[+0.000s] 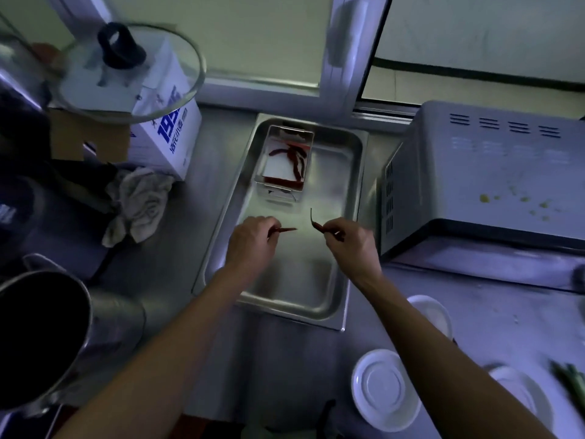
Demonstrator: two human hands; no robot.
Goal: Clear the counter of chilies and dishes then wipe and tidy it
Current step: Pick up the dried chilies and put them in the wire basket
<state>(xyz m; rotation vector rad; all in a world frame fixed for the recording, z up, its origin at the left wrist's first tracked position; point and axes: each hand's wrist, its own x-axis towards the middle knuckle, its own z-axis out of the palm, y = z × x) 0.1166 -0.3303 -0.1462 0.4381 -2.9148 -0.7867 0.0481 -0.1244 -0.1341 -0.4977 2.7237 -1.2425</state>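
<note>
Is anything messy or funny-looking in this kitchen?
Yes. Yellowish spots are spattered on top of the microwave, like spilled food. A crumpled cloth lies bunched on the counter left of the metal tray. A glass lid sits tilted on top of a cardboard box.

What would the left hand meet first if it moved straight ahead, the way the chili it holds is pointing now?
Probably the other chili, held by the right hand. The left hand pinches a chili whose tip points right, across the steel tray, with only bare tray between them. Depth is unclear, so it could pass just beside.
</note>
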